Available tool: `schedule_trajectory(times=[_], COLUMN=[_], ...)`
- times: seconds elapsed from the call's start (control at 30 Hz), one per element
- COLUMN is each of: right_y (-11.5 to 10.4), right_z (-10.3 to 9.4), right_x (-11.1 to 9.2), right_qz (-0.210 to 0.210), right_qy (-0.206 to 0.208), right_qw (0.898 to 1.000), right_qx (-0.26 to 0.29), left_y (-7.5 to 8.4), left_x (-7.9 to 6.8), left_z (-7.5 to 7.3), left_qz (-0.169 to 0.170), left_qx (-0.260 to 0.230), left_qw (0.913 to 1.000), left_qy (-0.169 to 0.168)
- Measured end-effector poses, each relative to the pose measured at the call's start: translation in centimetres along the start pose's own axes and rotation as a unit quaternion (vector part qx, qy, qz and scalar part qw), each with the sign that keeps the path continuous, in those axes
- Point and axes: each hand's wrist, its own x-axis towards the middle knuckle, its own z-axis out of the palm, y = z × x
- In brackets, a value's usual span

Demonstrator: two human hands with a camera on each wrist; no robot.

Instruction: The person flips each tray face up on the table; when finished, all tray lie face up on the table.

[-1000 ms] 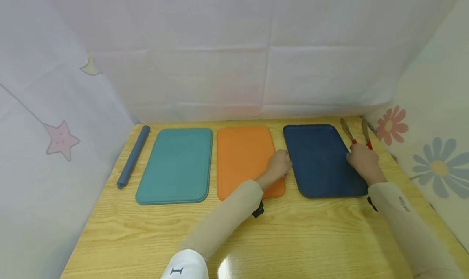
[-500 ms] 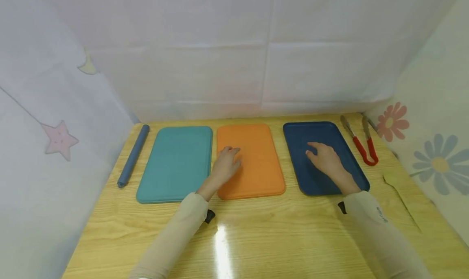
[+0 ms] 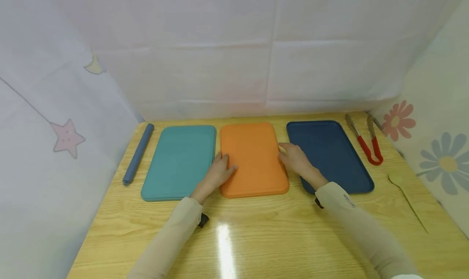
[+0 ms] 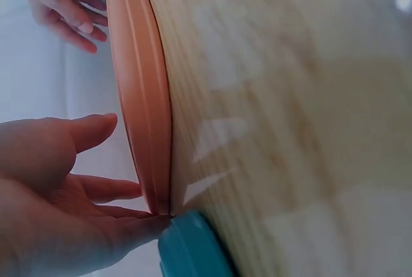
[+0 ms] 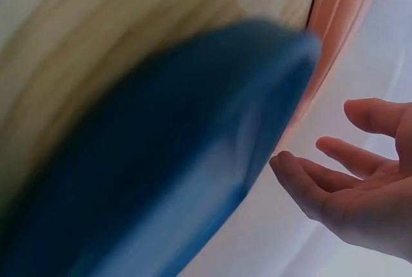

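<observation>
An orange rectangular tray [image 3: 253,165] lies in the middle of the row, between a teal tray [image 3: 179,161] and a navy tray [image 3: 329,157]. My left hand [image 3: 216,174] is at its left edge, fingertips reaching into the narrow gap beside the teal tray. In the left wrist view the left hand's fingers [image 4: 112,190] meet the orange tray's lower edge, thumb held apart. At the opposite edge, my right hand [image 3: 296,160] reaches across the navy tray's near-left side. The right wrist view shows its fingers [image 5: 315,180] loosely spread, with nothing between them and the thumb.
A rolled blue-grey mat or tube [image 3: 138,153] lies at the far left. Red-handled tongs [image 3: 366,142] and a long thin spoon [image 3: 408,203] lie at the right. The wooden table [image 3: 256,238] meets patterned cloth [image 3: 220,47] at the back and sides.
The right hand has moved left, off the tongs and over the navy tray, to the orange tray's right edge. The left hand has swung left from that tray's right edge to its left edge.
</observation>
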Motion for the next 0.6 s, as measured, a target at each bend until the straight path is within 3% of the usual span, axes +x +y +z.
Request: schedule_trajectory(times=[0.1, 0.37, 0.5, 0.6], right_y=[-0.4, -0.6, -0.7, -0.8], right_z=[0.7, 1.3, 1.2, 1.1], right_x=[0.5, 1.1, 1.2, 1.2], right_qz=[-0.017, 0.002, 0.037, 0.067], right_qy=[-0.007, -0.047, -0.067, -0.077], right_qw=[1.000, 0.999, 0.995, 0.984], right_qx=[-0.009, -0.001, 0.070, 0.149], left_y=[-0.1, -0.4, -0.5, -0.3], left_x=[0.1, 0.7, 0.9, 0.9], left_z=[-0.1, 0.0, -0.1, -0.2], left_qz=[-0.002, 0.002, 0.002, 0.007], left_qx=[-0.015, -0.039, -0.033, -0.030], left_qw=[0.9999, 0.9992, 0.9994, 0.9995], left_qy=[-0.003, 0.004, 0.006, 0.009])
